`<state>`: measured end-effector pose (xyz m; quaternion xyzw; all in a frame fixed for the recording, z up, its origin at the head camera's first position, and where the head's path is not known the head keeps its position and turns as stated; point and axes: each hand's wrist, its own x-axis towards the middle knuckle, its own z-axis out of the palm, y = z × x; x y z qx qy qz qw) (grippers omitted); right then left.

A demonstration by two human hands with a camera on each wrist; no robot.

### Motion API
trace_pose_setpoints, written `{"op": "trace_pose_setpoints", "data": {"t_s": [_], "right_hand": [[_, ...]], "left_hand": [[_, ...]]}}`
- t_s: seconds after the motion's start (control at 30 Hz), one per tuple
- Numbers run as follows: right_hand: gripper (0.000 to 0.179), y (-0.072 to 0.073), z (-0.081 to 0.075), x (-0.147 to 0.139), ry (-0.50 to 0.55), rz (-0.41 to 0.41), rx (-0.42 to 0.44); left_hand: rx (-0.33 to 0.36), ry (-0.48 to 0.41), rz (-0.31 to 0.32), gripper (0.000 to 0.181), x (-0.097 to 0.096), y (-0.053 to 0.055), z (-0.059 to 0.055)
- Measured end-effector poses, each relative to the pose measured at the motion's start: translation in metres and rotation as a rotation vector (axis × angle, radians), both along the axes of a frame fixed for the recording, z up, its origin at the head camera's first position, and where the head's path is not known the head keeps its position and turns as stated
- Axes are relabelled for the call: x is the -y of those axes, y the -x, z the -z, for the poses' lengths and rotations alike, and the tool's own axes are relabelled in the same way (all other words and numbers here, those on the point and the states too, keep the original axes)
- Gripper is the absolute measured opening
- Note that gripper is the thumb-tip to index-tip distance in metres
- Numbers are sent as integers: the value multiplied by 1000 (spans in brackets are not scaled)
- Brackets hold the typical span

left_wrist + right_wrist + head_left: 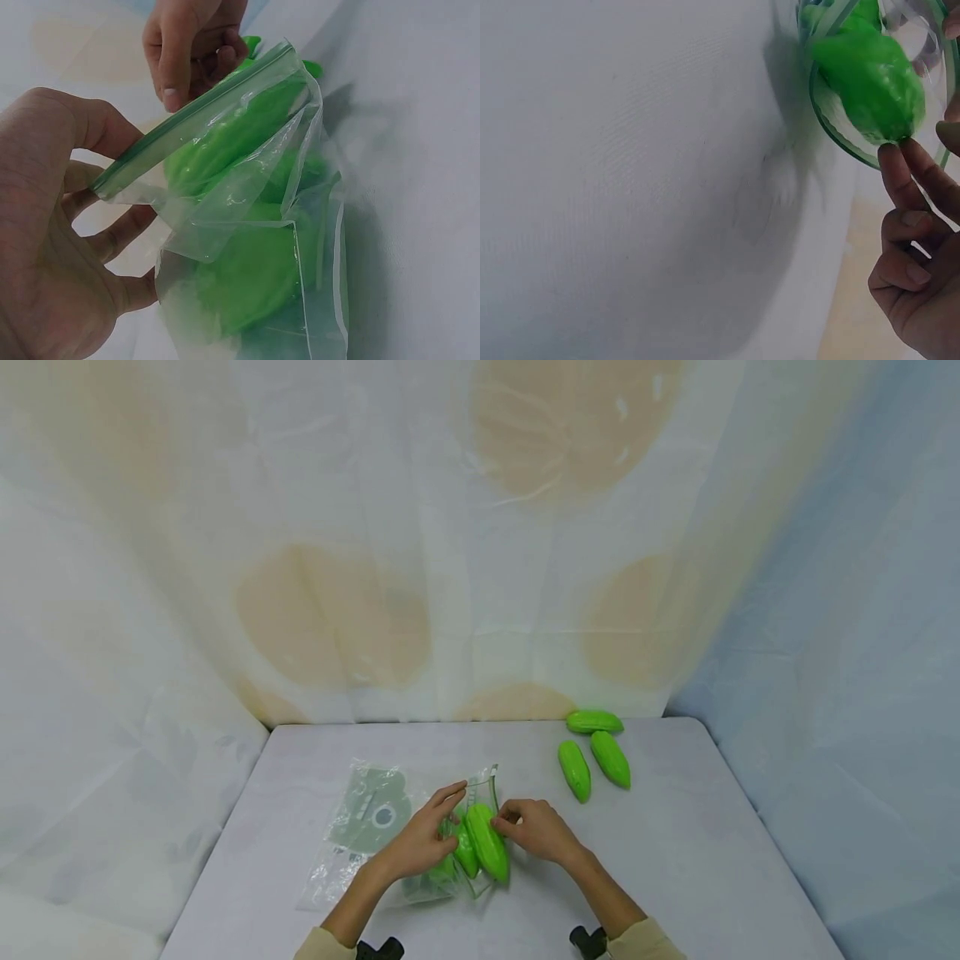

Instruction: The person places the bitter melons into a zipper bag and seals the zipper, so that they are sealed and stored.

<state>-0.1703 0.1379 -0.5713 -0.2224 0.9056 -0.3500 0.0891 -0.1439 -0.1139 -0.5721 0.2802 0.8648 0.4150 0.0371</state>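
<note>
A clear zip bag point(375, 827) with a green print lies flat, its mouth with the green zip strip point(210, 97) standing spread at the right. Two glossy, ridged green bitter melons show at the mouth, the nearer bitter melon point(489, 847) leaning on its neighbour point(465, 852); more green shows through the plastic. My left hand point(429, 835) holds the bag's mouth, thumb and fingers parted at its edge. At the right side, my right hand point(538, 828) has bent fingers at the nearer bitter melon. In the right wrist view two fingertips point(894, 154) touch its end; the thumb's contact is unclear.
Three more bitter melons lie at the table's back right: one along the back edge point(594, 721), one below it point(611, 760), one to the left point(574, 771). The white table point(660, 877) is enclosed by cloth walls point(450, 527) at the back and sides.
</note>
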Motion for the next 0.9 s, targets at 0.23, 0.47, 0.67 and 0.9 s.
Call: {"op": "trace_pose_setpoints", "data": {"t_s": [0.23, 0.47, 0.67, 0.9], "right_hand": [[27, -3, -2, -2, 4, -26, 22], [35, -6, -4, -3, -10, -56, 58], [43, -6, -8, -4, -42, -91, 88], [57, -4, -5, -6, -79, -139, 128]], "left_hand": [[-16, -6, 1, 74, -1, 0, 0], [-34, 17, -10, 75, 0, 1, 2], [-28, 20, -17, 75, -2, 2, 1], [-17, 15, -16, 76, -4, 3, -1]]}}
